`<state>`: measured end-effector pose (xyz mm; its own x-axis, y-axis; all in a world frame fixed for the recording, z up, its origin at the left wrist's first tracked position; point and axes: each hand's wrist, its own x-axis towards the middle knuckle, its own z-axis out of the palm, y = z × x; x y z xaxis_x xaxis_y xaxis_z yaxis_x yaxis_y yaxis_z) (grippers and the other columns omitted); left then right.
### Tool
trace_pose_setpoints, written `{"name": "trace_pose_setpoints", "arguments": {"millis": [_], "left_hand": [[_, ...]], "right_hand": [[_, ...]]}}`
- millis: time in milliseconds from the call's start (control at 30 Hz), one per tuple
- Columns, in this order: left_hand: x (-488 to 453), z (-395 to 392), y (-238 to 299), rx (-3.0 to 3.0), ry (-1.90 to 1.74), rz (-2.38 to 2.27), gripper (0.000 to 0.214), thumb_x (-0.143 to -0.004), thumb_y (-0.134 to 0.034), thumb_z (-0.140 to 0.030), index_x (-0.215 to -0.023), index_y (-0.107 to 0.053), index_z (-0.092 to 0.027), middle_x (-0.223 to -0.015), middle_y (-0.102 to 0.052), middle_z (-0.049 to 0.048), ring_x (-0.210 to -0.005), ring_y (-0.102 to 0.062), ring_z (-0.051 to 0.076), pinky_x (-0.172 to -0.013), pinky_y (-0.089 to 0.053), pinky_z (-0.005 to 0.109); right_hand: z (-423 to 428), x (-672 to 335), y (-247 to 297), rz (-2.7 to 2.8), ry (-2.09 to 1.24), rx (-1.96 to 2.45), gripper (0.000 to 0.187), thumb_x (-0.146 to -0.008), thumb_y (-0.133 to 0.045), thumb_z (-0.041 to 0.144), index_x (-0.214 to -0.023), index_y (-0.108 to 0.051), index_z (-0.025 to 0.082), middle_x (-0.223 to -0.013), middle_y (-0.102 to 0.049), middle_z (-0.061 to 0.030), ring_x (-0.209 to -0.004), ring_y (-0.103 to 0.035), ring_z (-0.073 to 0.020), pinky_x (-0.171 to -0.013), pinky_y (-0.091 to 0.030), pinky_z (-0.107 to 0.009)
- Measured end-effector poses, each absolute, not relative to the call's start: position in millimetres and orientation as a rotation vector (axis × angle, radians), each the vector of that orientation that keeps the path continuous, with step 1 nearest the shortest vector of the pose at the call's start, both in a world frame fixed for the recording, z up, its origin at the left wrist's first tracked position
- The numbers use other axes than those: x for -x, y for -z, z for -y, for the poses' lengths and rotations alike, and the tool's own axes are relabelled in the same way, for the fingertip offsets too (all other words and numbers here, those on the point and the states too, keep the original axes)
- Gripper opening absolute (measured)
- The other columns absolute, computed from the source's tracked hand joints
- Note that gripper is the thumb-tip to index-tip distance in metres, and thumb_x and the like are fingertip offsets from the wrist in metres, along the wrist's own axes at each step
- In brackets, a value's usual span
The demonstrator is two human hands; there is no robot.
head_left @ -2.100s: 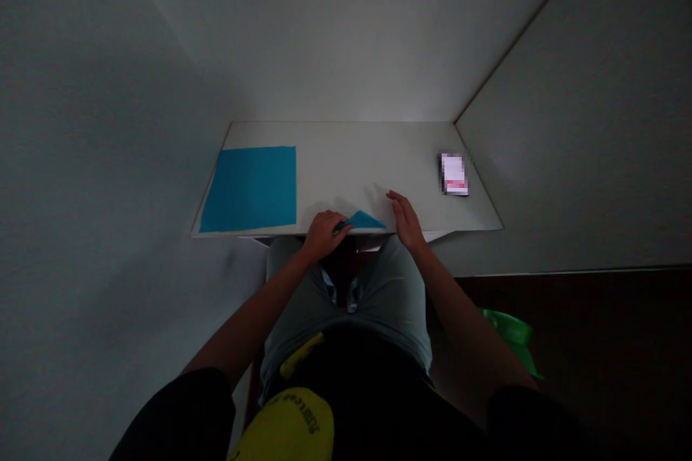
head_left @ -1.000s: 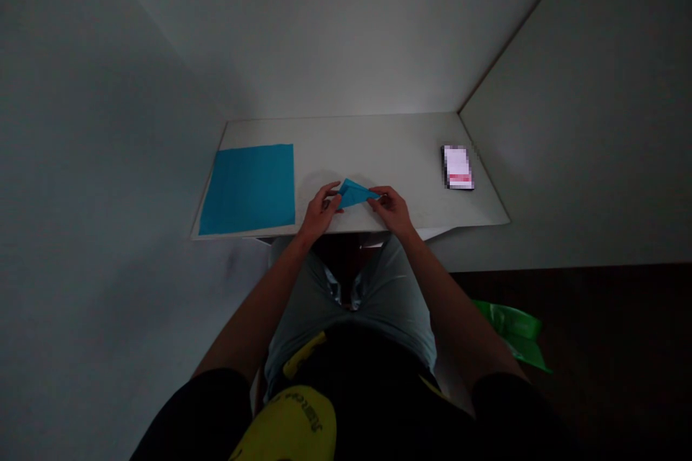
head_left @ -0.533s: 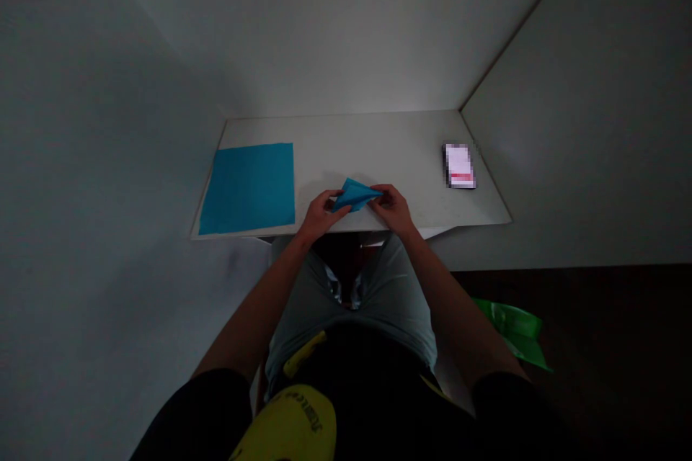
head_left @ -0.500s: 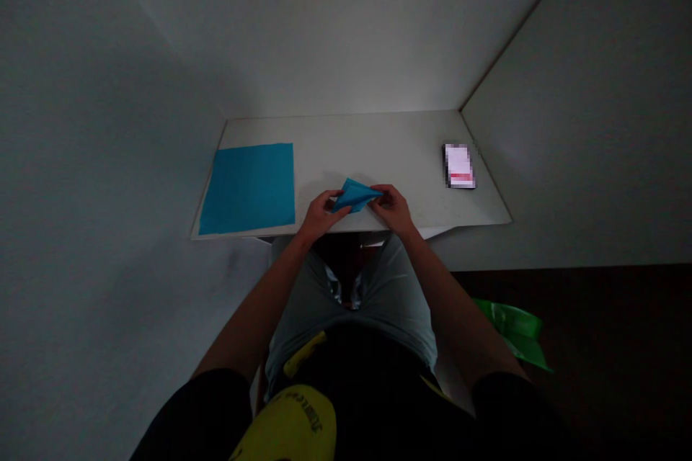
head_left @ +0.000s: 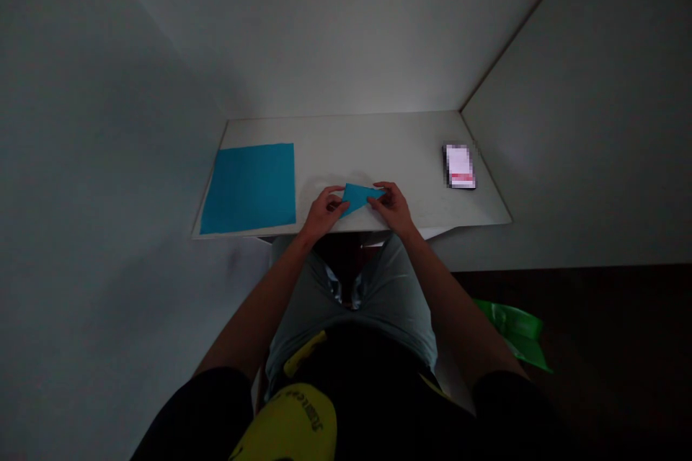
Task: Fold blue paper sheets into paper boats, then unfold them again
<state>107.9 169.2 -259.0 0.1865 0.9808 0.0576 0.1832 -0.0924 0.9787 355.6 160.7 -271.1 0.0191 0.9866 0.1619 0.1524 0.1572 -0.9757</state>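
A small piece of folded blue paper [head_left: 357, 197] is held between my two hands, just above the front edge of the white table [head_left: 373, 151]. It looks like a flat triangle tapering to the right. My left hand [head_left: 323, 212] pinches its wide left side between thumb and fingers. On the narrow right end, my right hand [head_left: 393, 207] grips the paper, thumb on the near face and index finger over the top. Parts of both ends are hidden by the fingers.
A large flat blue sheet [head_left: 249, 187] lies on the table's left side. At the right is a phone [head_left: 460, 166] with a pixelated screen. Walls border the table behind and on both sides. Below right, something shiny and green [head_left: 513, 331] is near the dark floor.
The folded paper has turned in my hands: its creased, layered faces now show as one flat triangle. My right thumb has moved onto its near face. Both hands stay almost in place.
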Motion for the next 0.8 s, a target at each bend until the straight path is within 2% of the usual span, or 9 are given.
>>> {"name": "trace_pose_setpoints", "arguments": {"millis": [100, 233, 300, 400, 500, 633, 800], "left_hand": [[-109, -171, 262, -1.460, -1.049, -1.118, 0.076, -0.093, -0.083, -0.052, -0.158, -0.059, -0.021, -0.090, -0.076, 0.0005, -0.074, -0.066, 0.015, -0.074, -0.054, 0.027], [-107, -174, 262, -1.497, -0.993, -1.133, 0.068, -0.094, -0.082, -0.049, -0.154, -0.067, -0.023, -0.134, -0.079, 0.0112, -0.075, -0.066, 0.013, -0.073, -0.055, 0.028], [-107, -174, 261, -1.510, -0.960, -1.147, 0.066, -0.094, -0.082, -0.046, -0.154, -0.069, -0.023, -0.146, -0.076, 0.0129, -0.078, -0.068, 0.014, -0.075, -0.057, 0.029], [-106, -174, 259, -1.518, -0.938, -1.153, 0.064, -0.095, -0.081, -0.046, -0.153, -0.071, -0.021, -0.143, -0.078, 0.0129, -0.080, -0.070, 0.016, -0.077, -0.059, 0.031], [-106, -172, 260, -1.544, -0.920, -1.164, 0.064, -0.096, -0.080, -0.051, -0.151, -0.073, -0.019, -0.128, -0.083, 0.0121, -0.083, -0.071, 0.018, -0.078, -0.059, 0.031], [-106, -169, 259, -1.650, -0.894, -1.178, 0.075, -0.087, -0.090, -0.055, -0.151, -0.073, -0.020, -0.111, -0.083, 0.0094, -0.083, -0.070, 0.020, -0.081, -0.059, 0.033], [-109, -166, 256, -1.683, -0.882, -1.193, 0.072, -0.089, -0.087, -0.054, -0.151, -0.074, -0.020, -0.119, -0.084, 0.0113, -0.088, -0.075, 0.023, -0.086, -0.061, 0.038]], "right_hand": [[-159, -352, 269, 1.424, -1.045, 1.160, 0.082, -0.080, -0.092, 0.072, -0.145, -0.065, 0.029, -0.083, -0.069, 0.0012, -0.074, -0.068, -0.0237, -0.078, -0.062, -0.043], [-158, -350, 268, 1.498, -1.056, 1.138, 0.079, -0.084, -0.089, 0.071, -0.148, -0.068, 0.028, -0.083, -0.070, 0.0007, -0.073, -0.068, -0.0228, -0.077, -0.063, -0.043], [-159, -350, 269, 1.503, -1.059, 1.143, 0.076, -0.087, -0.087, 0.070, -0.148, -0.070, 0.028, -0.084, -0.072, -0.0002, -0.073, -0.068, -0.0224, -0.075, -0.063, -0.042], [-160, -350, 270, 1.492, -1.082, 1.136, 0.078, -0.087, -0.088, 0.069, -0.151, -0.070, 0.028, -0.096, -0.078, -0.0033, -0.073, -0.068, -0.0216, -0.073, -0.063, -0.040], [-159, -348, 267, 1.492, -1.098, 1.122, 0.076, -0.087, -0.088, 0.067, -0.150, -0.070, 0.028, -0.110, -0.081, -0.0059, -0.072, -0.066, -0.0192, -0.071, -0.062, -0.038], [-157, -347, 261, 1.531, -1.103, 1.127, 0.072, -0.089, -0.087, 0.065, -0.150, -0.071, 0.029, -0.116, -0.080, -0.0056, -0.069, -0.063, -0.0173, -0.068, -0.059, -0.036], [-156, -347, 261, 1.595, -1.058, 1.140, 0.068, -0.094, -0.082, 0.052, -0.156, -0.068, 0.028, -0.113, -0.079, -0.0045, -0.071, -0.066, -0.0174, -0.070, -0.058, -0.035]]}}
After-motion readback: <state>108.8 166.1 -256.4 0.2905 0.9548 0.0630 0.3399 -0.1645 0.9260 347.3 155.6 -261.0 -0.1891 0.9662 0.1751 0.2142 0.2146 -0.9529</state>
